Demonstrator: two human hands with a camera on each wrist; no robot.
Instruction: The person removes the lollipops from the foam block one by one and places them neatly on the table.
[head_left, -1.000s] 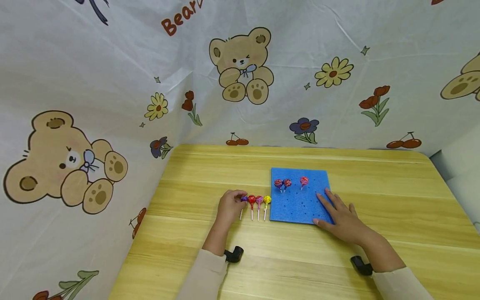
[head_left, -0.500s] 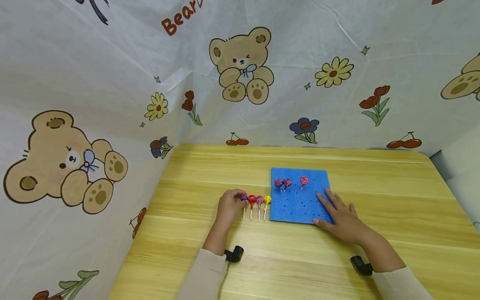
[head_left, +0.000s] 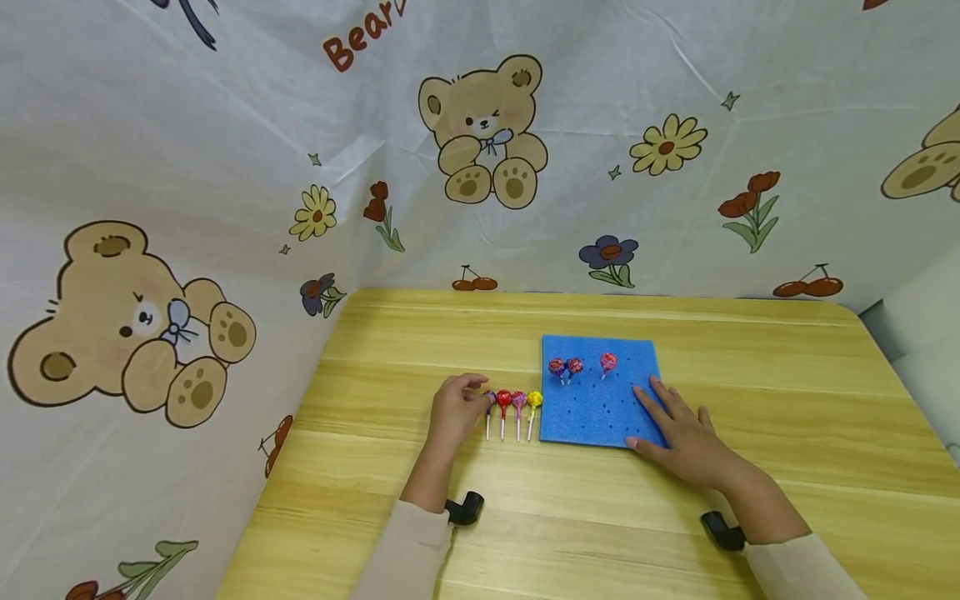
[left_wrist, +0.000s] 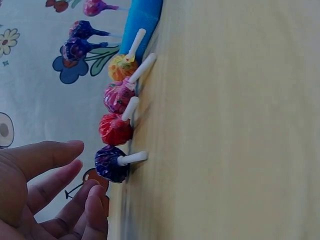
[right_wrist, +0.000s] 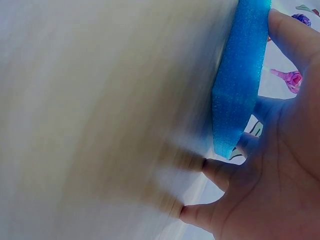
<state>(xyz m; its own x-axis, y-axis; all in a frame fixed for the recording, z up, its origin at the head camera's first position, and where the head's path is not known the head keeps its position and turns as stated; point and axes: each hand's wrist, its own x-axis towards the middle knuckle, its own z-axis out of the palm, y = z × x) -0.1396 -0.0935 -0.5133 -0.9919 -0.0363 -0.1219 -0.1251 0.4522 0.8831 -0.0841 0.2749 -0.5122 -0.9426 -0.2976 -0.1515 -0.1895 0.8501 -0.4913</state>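
Observation:
Beside the left edge of the blue foam board [head_left: 561, 427], a purple lollipop [left_wrist: 110, 164], a red one [head_left: 504, 399], a pink one [head_left: 518, 401] and a yellow one [head_left: 534, 399] lie in a row, sticks toward me. My left hand [head_left: 454, 415] is right at the purple lollipop; in the left wrist view its thumb and fingers are parted with a gap before the candy. My right hand [head_left: 693, 446] rests spread on the board's right edge. Two dark lollipops [head_left: 574, 366] and a pink-red lollipop [head_left: 608, 362] stand in the board's upper part.
Rows of small holes dot the board. The wooden table [head_left: 600, 533] extends to both sides, and a white cloth [head_left: 585, 208] printed with bears and flowers hangs behind it and along the left.
The purple lollipop's stick has swung from slanted to straight, in line with the others. My left hand's fingers have let go of its head and drawn slightly left. The right hand stays put.

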